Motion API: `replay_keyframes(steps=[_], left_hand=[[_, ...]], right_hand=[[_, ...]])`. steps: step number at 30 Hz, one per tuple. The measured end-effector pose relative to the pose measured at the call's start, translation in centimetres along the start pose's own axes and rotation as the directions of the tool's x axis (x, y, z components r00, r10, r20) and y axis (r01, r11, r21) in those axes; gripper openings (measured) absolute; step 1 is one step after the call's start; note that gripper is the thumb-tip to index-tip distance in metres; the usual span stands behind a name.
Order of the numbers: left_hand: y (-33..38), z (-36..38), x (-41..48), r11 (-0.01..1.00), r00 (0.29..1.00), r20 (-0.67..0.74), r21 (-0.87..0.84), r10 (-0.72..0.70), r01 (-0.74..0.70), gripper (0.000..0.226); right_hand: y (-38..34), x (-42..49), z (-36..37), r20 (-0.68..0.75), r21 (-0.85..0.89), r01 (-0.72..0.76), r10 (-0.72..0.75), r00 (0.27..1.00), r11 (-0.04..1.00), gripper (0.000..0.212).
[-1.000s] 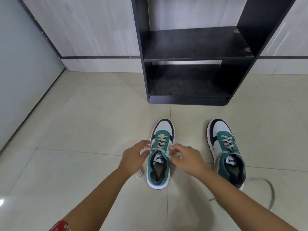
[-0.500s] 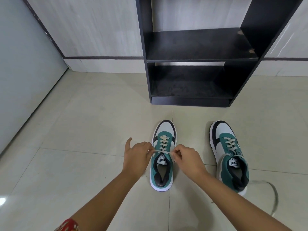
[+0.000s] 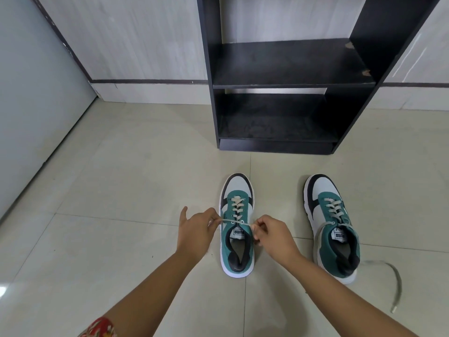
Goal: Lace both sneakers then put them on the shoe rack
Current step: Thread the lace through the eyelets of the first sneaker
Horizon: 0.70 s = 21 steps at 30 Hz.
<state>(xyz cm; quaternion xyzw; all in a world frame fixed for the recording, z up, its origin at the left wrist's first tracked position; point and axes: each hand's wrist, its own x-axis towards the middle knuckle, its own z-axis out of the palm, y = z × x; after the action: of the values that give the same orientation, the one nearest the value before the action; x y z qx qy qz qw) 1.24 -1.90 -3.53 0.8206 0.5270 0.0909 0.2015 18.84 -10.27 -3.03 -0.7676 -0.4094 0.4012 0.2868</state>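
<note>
Two green, white and black sneakers stand on the tiled floor, toes pointing at a black shoe rack (image 3: 286,83). The left sneaker (image 3: 237,251) has a cream lace (image 3: 237,210) crossed up its eyelets. My left hand (image 3: 195,231) pinches one lace end at the shoe's left side, and my right hand (image 3: 273,235) pinches the other end at its right side, the lace taut between them across the top eyelets. The right sneaker (image 3: 334,229) is laced, with one loose lace end (image 3: 394,285) trailing on the floor.
The rack has two bare black shelves and stands against a pale panelled wall (image 3: 136,37). A grey door or panel (image 3: 31,98) runs along the left. Tiled floor (image 3: 121,181) spreads to the left of the shoes.
Both hands have drawn apart from the tongue to either side of the left sneaker, pulling the lace ends taut across the top eyelets.
</note>
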Motion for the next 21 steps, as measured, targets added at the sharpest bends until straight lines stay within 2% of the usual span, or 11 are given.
replay_keyframes(steps=[3,5,8,10,11,13,14,15,17,19,21], left_hand=[[-0.2,0.0,-0.2,0.997,0.999,0.019,-0.067,-0.029,0.031,0.018],[-0.3,-0.2,-0.2,0.995,0.998,0.059,-0.094,-0.038,0.043,0.018],[-0.6,-0.4,-0.3,0.997,0.991,0.129,-0.060,-0.046,0.054,0.023],[-0.4,-0.6,0.0,0.991,0.983,0.172,-0.105,-0.060,0.079,0.030],[-0.1,-0.9,0.1,0.958,0.976,0.196,-0.247,-0.095,0.143,0.034],[0.9,-2.1,0.4,0.740,0.932,0.303,-0.576,-0.199,0.346,0.038],[1.4,-2.7,0.6,0.626,0.903,0.371,-0.657,-0.218,0.421,0.039],[1.7,-3.1,0.8,0.558,0.884,0.418,-0.692,-0.208,0.458,0.042],[2.2,-3.3,1.2,0.484,0.875,0.458,-0.737,-0.155,0.472,0.046],[2.7,-3.4,1.3,0.429,0.878,0.457,-0.771,-0.143,0.471,0.044],[3.0,-3.4,1.2,0.434,0.895,0.426,-0.786,-0.136,0.440,0.034]], right_hand=[[0.0,-0.6,0.4,0.037,0.170,-0.050,0.044,0.998,0.984,0.019],[0.2,-0.5,0.3,0.043,0.127,-0.030,0.025,0.999,0.991,0.016],[0.0,-0.1,-0.7,0.092,-0.064,0.015,-0.009,0.996,0.998,0.013],[-0.2,0.1,-1.1,0.123,-0.043,0.034,-0.029,0.992,0.998,0.016],[-0.4,0.0,-1.2,0.126,0.051,0.041,-0.047,0.991,0.998,0.017],[-1.1,-0.2,-1.2,0.109,0.295,0.045,-0.081,0.991,0.954,0.017],[-1.6,-0.3,-1.2,0.106,0.397,0.039,-0.088,0.990,0.917,0.017],[-2.1,-0.5,-1.2,0.114,0.484,0.022,-0.087,0.990,0.875,0.017],[-2.9,-0.7,-1.2,0.162,0.616,-0.029,-0.091,0.983,0.787,0.021],[-3.3,-0.7,-1.2,0.202,0.676,-0.058,-0.109,0.973,0.735,0.027],[-3.5,-0.6,-0.9,0.195,0.713,-0.082,-0.085,0.977,0.696,0.029]])
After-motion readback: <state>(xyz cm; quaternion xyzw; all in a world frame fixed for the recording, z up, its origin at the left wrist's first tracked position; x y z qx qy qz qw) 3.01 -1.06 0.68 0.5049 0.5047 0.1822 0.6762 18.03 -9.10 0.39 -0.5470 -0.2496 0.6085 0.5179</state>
